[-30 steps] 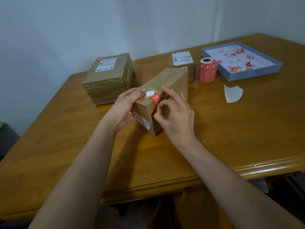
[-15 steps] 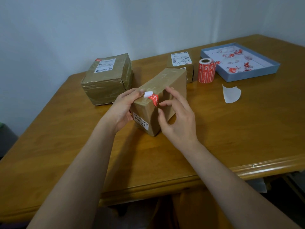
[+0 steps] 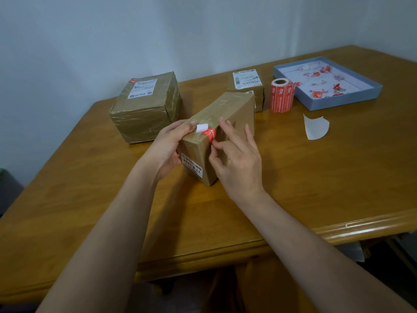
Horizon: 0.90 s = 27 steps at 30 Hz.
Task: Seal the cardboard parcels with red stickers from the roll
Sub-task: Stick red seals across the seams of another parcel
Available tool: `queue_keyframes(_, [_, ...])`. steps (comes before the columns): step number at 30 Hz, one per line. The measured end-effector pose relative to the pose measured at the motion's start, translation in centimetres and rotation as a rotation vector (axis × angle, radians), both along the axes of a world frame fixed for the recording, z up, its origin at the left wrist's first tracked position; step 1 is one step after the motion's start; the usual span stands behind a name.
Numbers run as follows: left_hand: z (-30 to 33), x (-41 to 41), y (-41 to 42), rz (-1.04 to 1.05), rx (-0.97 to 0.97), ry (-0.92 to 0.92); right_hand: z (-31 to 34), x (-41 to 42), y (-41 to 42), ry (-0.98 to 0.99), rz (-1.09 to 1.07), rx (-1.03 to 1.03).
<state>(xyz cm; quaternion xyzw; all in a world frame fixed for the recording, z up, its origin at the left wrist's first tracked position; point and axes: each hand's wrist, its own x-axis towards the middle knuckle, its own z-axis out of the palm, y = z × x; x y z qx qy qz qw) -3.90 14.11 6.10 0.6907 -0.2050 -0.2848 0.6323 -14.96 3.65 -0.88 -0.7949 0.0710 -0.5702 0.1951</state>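
parcels: 3; near parcel (image 3: 222, 123) braced by left hand (image 3: 168, 146), right hand (image 3: 237, 159) pressing sticker (image 3: 210, 134); behind: roll (image 3: 282, 96), 1; tray (image 3: 343, 101), 1.

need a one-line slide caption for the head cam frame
Both hands press a red sticker over the top edge of a cardboard parcel; the sticker roll stands behind.

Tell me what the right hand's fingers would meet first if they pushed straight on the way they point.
The right hand points up and left; its fingers already rest on the brown cardboard parcel. Next along its top probably lies the red sticker, though depth is unclear.
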Motion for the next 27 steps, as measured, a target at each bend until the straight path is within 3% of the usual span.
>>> queue_keyframes(23, [0.11, -0.12, -0.09, 0.011, 0.031, -0.010, 0.69, 0.10, -0.59, -0.056, 0.031, -0.056])
queue_keyframes(27, [0.03, 0.02, -0.10, 0.023, 0.032, 0.001, 0.50, -0.33, -0.64, -0.024, 0.106, 0.032])
